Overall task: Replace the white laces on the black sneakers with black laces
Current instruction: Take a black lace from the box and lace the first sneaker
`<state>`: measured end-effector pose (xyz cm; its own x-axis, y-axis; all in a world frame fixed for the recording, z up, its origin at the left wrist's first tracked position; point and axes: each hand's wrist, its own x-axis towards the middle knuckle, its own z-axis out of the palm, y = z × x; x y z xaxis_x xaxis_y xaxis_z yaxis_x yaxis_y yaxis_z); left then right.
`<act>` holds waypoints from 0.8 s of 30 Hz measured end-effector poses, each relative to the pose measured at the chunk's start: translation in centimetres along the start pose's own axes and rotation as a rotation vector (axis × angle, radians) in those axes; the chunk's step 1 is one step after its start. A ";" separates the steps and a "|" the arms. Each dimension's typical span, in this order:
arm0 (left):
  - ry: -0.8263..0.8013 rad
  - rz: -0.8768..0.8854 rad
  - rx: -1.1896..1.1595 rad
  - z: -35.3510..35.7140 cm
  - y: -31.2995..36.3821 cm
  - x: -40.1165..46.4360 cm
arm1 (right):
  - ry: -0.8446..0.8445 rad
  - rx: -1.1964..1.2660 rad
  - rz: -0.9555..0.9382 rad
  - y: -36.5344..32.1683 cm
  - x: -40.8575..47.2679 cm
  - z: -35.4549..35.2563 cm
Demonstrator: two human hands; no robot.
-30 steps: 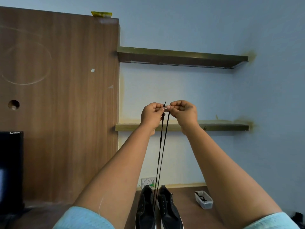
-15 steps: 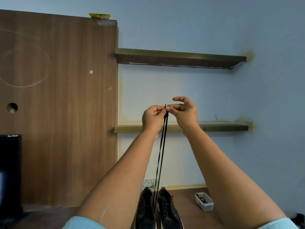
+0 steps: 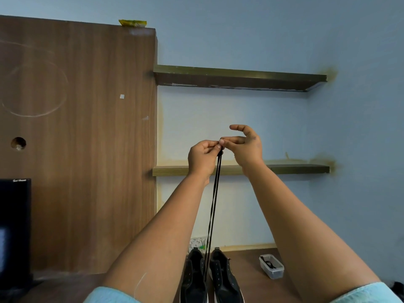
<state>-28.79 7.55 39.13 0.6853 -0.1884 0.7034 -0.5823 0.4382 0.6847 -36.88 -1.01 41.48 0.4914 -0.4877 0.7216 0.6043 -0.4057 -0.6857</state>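
Two black sneakers (image 3: pixel 209 278) stand side by side on the brown tabletop (image 3: pixel 247 278) at the bottom centre, toes toward the wall. A black lace (image 3: pixel 213 206) runs as two taut strands from the sneakers up to my raised hands. My left hand (image 3: pixel 202 159) has its fingers curled and pinches the top ends of the lace. My right hand (image 3: pixel 246 147) meets it at the fingertips, one finger and the thumb touching the lace ends, the other fingers spread and lifted.
A small clear plastic tub (image 3: pixel 271 266) holding something dark sits right of the sneakers. Two wall shelves (image 3: pixel 240 77) hang behind my hands. A tall wooden panel (image 3: pixel 76 138) fills the left, with a black screen (image 3: pixel 14 226) at its foot.
My right hand has opened its curled fingers and lifted them, keeping only fingertip contact at the lace ends. The lace tips no longer stick up above my fingers. The view has tilted slightly down.
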 end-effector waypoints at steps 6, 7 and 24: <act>0.008 -0.026 0.050 -0.5 -0.1 -0.1 | -0.034 -0.071 0.019 0.1 -0.2 0.1; 0.012 -0.035 0.065 -0.6 -0.2 -0.1 | -0.040 -0.077 0.021 0.3 -0.3 0.1; 0.011 -0.546 0.428 -7.9 -20.0 -6.3 | -0.097 -0.712 0.154 22.0 -4.7 2.4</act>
<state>-18.04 6.94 19.53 0.9325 -0.2732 0.2362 -0.2724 -0.1028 0.9567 -24.43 -5.79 23.20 0.6113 -0.5222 0.5946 -0.0133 -0.7580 -0.6521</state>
